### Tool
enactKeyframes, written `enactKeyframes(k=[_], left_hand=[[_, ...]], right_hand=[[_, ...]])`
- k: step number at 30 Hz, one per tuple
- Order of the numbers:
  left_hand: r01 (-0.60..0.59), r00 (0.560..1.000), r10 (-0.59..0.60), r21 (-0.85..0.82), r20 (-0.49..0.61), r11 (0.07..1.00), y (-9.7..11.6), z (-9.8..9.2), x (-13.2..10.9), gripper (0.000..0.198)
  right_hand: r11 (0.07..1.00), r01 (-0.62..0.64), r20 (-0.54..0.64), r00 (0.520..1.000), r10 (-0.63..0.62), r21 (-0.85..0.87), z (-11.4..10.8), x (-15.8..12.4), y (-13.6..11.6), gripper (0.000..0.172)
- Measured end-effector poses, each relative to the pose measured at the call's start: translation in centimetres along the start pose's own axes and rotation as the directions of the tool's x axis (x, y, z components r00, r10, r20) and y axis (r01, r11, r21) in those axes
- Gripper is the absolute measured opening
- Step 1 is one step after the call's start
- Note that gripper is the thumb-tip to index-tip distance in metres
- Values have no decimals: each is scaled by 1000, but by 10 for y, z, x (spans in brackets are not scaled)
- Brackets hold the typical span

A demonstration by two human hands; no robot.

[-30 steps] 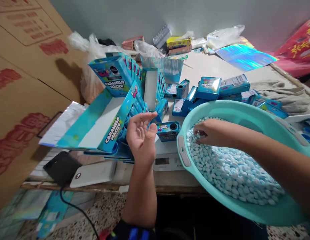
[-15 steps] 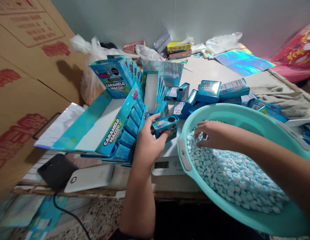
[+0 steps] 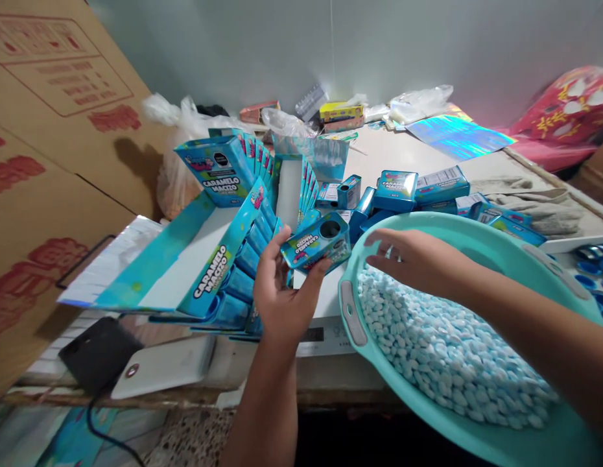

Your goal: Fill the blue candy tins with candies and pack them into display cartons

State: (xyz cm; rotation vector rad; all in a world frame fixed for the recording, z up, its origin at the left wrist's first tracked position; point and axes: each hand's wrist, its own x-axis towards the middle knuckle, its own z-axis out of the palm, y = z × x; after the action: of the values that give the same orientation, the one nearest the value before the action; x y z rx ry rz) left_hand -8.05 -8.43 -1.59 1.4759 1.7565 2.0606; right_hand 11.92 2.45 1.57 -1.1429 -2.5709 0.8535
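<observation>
My left hand [image 3: 284, 292] holds a blue candy tin [image 3: 306, 243] labelled "Caramelo Macizo", its fingers and thumb along the sides. A dark round opening in the tin's end faces up and to the right. A kitchen scale [image 3: 325, 337] lies partly hidden beneath that hand and the tub. Over the near-left part of a turquoise tub [image 3: 461, 224], my right hand [image 3: 408, 256] hovers with fingers loosely apart; no candy shows in it. Small pale-blue candies [image 3: 452, 350] fill much of the tub below it.
Blue display cartons [image 3: 214, 272] stand at left beside a cardboard box [image 3: 53, 194]. More candy tins [image 3: 396, 191] lie behind the tub, near a grey cloth [image 3: 539, 201]. A white phone [image 3: 163, 366] and a black device [image 3: 100, 353] sit at the table's front edge.
My right hand has risen out of the candies. My left hand has tilted the tin so its round opening shows more. The camera view has shifted slightly.
</observation>
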Motion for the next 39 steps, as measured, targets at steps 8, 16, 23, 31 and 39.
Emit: enactKeyframes(k=[8,16,23,31,39], left_hand=[[155,954,-149,-1,258,988,-3,1,-1,69],[-34,967,-1,134,254,990,-3,-27,-11,66],[-470,718,-194,672,668,572,7,-63,-90,34],[-621,553,-411,687,725,377,4,-51,-112,34],[-593,482,-506,692,715,411,9,-40,-125,37]], right_hand=[[848,377,-189,925,-328,372,16,1,7,55],[865,342,-174,939,-297,367,17,5,0,38],[954,248,-117,966,-230,168,8,-1,-5,36],[969,228,-141,967,-214,96,12,-5,-6,40],[981,195,-116,975,-191,25,8,-7,-9,36]])
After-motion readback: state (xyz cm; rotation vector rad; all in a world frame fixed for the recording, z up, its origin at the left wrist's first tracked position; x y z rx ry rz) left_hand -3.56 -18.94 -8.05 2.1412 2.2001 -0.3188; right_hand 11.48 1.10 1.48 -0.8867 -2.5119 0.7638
